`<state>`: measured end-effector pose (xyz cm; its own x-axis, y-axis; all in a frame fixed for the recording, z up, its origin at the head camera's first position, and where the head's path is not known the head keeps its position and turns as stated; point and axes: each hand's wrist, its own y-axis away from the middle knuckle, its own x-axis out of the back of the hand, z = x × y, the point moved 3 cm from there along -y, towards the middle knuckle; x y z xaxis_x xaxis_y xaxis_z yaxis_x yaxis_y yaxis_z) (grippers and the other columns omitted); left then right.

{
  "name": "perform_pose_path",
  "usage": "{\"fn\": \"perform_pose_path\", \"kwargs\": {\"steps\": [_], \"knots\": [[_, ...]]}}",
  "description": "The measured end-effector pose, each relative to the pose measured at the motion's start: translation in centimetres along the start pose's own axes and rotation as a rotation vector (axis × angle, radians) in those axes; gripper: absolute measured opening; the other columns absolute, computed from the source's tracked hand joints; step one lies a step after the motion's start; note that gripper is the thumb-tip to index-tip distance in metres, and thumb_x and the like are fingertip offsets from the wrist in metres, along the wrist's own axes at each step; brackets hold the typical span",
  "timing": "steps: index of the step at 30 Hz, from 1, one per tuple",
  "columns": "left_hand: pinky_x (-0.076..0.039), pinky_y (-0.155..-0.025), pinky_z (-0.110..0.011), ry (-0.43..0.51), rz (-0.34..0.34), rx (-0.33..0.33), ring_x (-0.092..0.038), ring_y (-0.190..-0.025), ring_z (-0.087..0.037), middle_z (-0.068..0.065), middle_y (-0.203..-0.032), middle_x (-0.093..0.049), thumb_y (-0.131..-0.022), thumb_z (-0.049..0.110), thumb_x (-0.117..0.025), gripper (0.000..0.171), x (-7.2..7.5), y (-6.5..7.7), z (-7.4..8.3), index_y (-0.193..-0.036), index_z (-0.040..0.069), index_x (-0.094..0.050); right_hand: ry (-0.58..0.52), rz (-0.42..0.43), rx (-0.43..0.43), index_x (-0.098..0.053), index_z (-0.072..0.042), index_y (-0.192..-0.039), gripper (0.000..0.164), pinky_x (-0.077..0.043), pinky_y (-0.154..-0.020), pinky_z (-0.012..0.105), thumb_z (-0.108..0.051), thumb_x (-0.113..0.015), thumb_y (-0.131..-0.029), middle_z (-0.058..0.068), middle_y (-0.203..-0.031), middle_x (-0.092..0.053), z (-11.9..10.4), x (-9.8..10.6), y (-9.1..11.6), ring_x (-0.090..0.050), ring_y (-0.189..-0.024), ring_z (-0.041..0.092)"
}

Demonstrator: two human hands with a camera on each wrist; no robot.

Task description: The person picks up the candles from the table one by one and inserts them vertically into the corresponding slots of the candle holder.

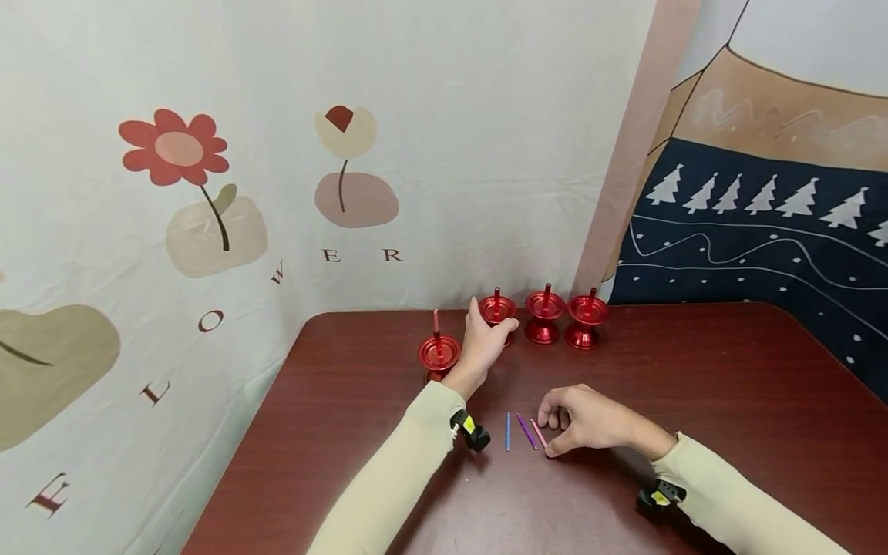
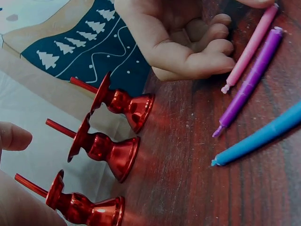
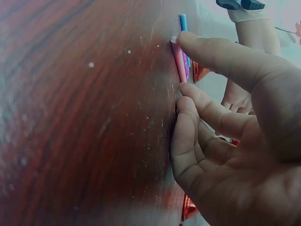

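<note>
My left hand (image 1: 483, 339) reaches to one of the red metal candle holders (image 1: 497, 308), its thumb and fingers spread apart and partly covering it; no contact shows. In the left wrist view, a thumb and a finger of this hand show at the left edge beside the holders (image 2: 106, 155). My right hand (image 1: 590, 420) holds a pink candle (image 2: 251, 47) on the table, thumb at one end and index fingertip at the other, as the right wrist view shows. Beside it lie a purple candle (image 2: 251, 82) and a blue candle (image 2: 263, 136).
Left of my left hand stands a holder (image 1: 439, 353) with a red candle (image 1: 435, 322) upright in it. Two more holders, a middle one (image 1: 544, 308) and a right one (image 1: 586, 312), stand at the back of the brown table (image 1: 728, 385). A printed curtain (image 1: 444, 154) hangs behind.
</note>
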<state>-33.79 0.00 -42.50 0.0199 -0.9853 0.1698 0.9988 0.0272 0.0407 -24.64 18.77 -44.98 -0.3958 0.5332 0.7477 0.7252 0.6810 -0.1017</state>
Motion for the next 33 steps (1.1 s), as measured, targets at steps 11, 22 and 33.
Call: {"fn": "perform_pose_path", "kwargs": {"steps": [11,22,33], "knots": [[-0.029,-0.128,-0.058,0.093,-0.017,0.058,-0.027,-0.162,-0.041,-0.023,-0.177,-0.025,-0.101,0.021,-0.073,0.101,-0.2,-1.1,-0.3,-0.176,0.009,-0.008,0.002,0.002,-0.069,-0.073,-0.016,-0.091,0.033,-0.051,-0.069,0.026,-0.019,-0.102,-0.075,-0.01,-0.083,-0.063,-0.6,0.0,-0.2,-0.06,-0.078,0.006],[-0.031,-0.127,-0.059,0.07,-0.053,0.067,-0.029,-0.162,-0.042,-0.023,-0.177,-0.026,-0.105,0.02,-0.072,0.097,-0.2,-1.6,-0.9,-0.177,0.013,-0.008,-0.12,-0.02,-0.086,-0.083,-0.016,-0.092,0.021,-0.055,-0.069,0.025,-0.007,-0.097,-0.079,-0.011,-0.082,-0.069,0.5,0.4,-0.1,-0.063,-0.077,0.005],[-0.036,-0.125,-0.057,0.033,-0.034,0.032,-0.036,-0.158,-0.042,-0.024,-0.172,-0.034,-0.105,0.02,-0.074,0.094,-0.3,-2.1,-1.6,-0.176,0.013,-0.014,-0.089,0.01,-0.101,-0.083,-0.018,-0.087,0.019,-0.053,-0.064,0.024,-0.01,-0.099,-0.079,-0.015,-0.076,-0.068,0.2,0.2,-0.1,-0.061,-0.072,0.004]]}}
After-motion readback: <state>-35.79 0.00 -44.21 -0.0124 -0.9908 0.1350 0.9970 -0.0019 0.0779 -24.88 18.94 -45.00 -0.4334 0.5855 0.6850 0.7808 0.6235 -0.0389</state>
